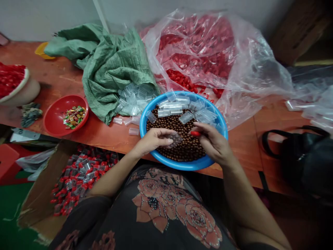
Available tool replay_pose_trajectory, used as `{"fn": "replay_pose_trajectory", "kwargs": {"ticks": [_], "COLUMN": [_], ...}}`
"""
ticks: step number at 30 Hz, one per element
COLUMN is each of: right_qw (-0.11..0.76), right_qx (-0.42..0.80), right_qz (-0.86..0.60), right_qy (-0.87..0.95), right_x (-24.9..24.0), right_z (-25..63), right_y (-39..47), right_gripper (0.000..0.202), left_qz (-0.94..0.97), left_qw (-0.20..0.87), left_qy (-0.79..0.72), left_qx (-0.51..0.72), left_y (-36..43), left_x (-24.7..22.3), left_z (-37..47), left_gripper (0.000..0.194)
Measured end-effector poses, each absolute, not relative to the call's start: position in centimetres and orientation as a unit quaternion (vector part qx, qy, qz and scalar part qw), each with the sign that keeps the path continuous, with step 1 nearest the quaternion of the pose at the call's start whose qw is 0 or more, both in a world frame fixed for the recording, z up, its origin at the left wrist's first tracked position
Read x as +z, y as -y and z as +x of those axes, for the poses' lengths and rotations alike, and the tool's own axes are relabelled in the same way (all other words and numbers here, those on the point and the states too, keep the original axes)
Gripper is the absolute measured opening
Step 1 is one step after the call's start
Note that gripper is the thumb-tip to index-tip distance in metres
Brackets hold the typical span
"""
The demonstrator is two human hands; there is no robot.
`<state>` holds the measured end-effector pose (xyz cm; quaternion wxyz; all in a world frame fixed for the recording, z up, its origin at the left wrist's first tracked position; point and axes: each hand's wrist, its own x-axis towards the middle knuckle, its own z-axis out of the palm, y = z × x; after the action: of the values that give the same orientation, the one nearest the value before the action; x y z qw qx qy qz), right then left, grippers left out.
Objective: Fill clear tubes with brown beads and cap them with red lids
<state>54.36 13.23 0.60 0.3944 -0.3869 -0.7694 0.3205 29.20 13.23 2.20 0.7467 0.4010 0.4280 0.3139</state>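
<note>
1. Holding a clear tube [177,138] by thumb and fingers, the left hand [158,140] is toward nine o'clock in the blue basin [179,166]; its grip is closed on this tube. Brown colour shows inside or through it, I cannot tell which.
2. Toward three o'clock is the right hand [212,140]; its grip pinches a red cap [195,133], which is apart from the tube.
3. Under both hands lie many brown balls [189,149]; loose tubes [173,107] rest on them, from eleven to two o'clock.
4. The basin stands on the bench [240,128]. From it, a red bowl [52,118] is at nine o'clock, green cloth [117,69] at ten, a plastic bag [197,41] at twelve to one.
5. At eight o'clock, lower than the bench, a cardboard box [39,201] contains red-capped tubes [85,173].
</note>
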Motion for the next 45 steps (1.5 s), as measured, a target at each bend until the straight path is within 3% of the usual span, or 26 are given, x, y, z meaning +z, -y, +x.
{"fn": "replay_pose_trajectory", "kwargs": {"ticks": [9, 14, 20, 24, 27, 33, 36, 41, 45], "right_qw": [0.349, 0.387, 0.335, 0.370, 0.392, 0.350, 0.397, 0.531, 0.514], "right_qx": [0.270, 0.199, 0.186, 0.160, 0.198, 0.231, 0.236, 0.445, 0.584], "right_qz": [-0.308, -0.354, -0.297, -0.334, -0.354, -0.292, -0.352, -0.454, -0.440], "right_qy": [0.843, 0.828, 0.874, 0.852, 0.826, 0.860, 0.814, 0.560, 0.449], "right_x": [1.2, 0.8, 0.8, 0.7, 0.9, 0.6, 0.3, 1.0, 1.3], "right_z": [52.8, 53.3, 52.9, 53.5, 53.2, 52.7, 53.3, 52.2, 51.0], "right_y": [-13.4, -13.1, -13.1, -13.1, -12.8, -12.7, -12.5, -12.3, -13.1], "right_gripper": [0.082, 0.085, 0.090, 0.085, 0.085, 0.088, 0.077, 0.054, 0.041], "left_qz": [0.416, 0.402, 0.418, 0.421, 0.438, 0.460, 0.449, 0.466, 0.505], "left_qw": [0.725, 0.732, 0.721, 0.717, 0.701, 0.687, 0.694, 0.688, 0.675], "left_qy": [-0.431, -0.434, -0.435, -0.434, -0.439, -0.440, -0.446, -0.427, -0.410], "left_qx": [0.340, 0.338, 0.341, 0.346, 0.353, 0.351, 0.343, 0.356, 0.349], "left_y": [-13.2, -13.1, -12.9, -12.8, -12.8, -12.7, -12.6, -12.2, -11.7], "left_x": [2.7, 2.9, 2.8, 2.8, 2.7, 2.5, 2.5, 2.6, 2.3], "left_z": [29.1, 28.7, 28.8, 28.5, 28.5, 28.6, 28.3, 28.7, 30.0], "left_gripper": [0.041, 0.043, 0.042, 0.042, 0.042, 0.042, 0.042, 0.042, 0.040]}}
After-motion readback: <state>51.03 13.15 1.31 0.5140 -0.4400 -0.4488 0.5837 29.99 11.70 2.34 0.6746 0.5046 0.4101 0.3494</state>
